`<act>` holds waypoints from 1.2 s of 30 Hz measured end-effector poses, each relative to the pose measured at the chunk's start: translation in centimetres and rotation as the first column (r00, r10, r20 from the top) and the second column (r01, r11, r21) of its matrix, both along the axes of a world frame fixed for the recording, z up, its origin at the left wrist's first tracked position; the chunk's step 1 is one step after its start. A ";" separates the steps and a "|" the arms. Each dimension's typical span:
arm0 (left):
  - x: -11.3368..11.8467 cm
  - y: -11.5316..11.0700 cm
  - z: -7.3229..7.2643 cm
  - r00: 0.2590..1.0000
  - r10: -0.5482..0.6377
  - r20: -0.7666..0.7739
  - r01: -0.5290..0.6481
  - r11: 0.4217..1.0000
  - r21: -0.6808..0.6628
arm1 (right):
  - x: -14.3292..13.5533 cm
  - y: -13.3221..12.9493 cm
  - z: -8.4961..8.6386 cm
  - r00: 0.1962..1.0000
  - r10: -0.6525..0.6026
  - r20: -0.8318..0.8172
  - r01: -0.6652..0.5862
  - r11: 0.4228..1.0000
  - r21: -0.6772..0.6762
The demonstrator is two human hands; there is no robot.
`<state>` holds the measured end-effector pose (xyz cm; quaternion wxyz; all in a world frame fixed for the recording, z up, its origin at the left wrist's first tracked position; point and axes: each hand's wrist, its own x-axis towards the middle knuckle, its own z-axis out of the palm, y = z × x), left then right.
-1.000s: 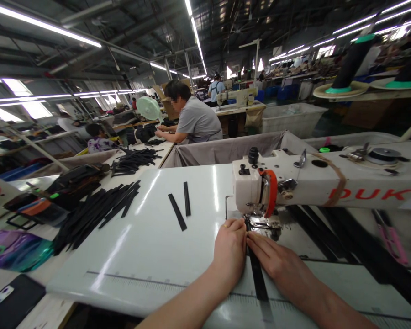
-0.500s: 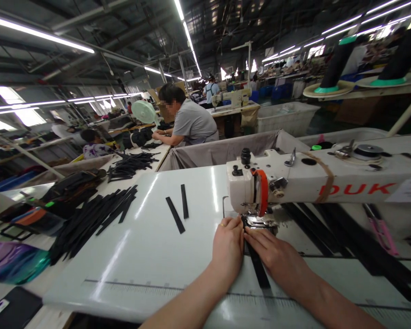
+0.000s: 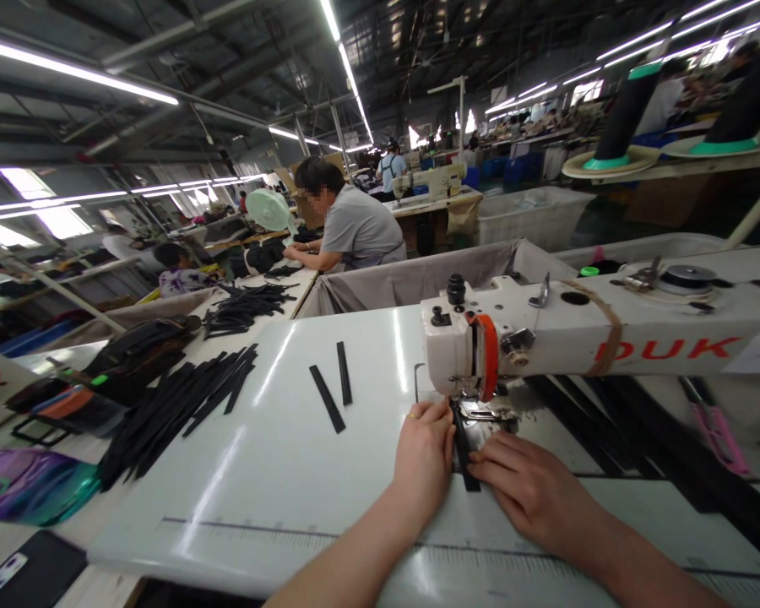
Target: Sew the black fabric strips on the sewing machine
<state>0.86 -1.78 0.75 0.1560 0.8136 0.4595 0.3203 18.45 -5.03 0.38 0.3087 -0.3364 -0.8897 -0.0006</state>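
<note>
One narrow, flat, black fabric-like strip (image 3: 462, 441) lies between the bare left hand (image 3: 423, 452) and bare right hand (image 3: 532, 483), long axis running from beneath the white metal sewing-machine head (image 3: 447, 344) toward the wearer. Left fingers bunched and curled along its left edge, close to the machine; right hand half-curled, fingertips at the right edge, nearer the free end. Actually pinching it? Can't tell for either!

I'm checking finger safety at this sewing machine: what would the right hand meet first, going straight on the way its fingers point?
The right hand would most likely meet the black strip, which it seems to touch, then the left hand beyond; exact contact is unclear.
</note>
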 end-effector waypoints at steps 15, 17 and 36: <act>0.1 -0.1 0.2 1.000 0.001 -0.029 -0.002 1.000 -0.013 | 0.0 2.1 -0.5 0.988 -0.106 0.114 0.107 0.994 -0.003; 0.1 -0.1 0.1 0.999 0.001 -0.034 -0.002 1.000 -0.018 | -0.2 2.2 -0.5 0.982 -0.139 0.129 0.139 0.990 0.009; -0.1 -0.4 -0.5 0.996 -0.023 -0.086 0.029 0.997 0.068 | -0.2 2.1 -1.0 0.978 -0.137 0.158 0.130 0.990 0.058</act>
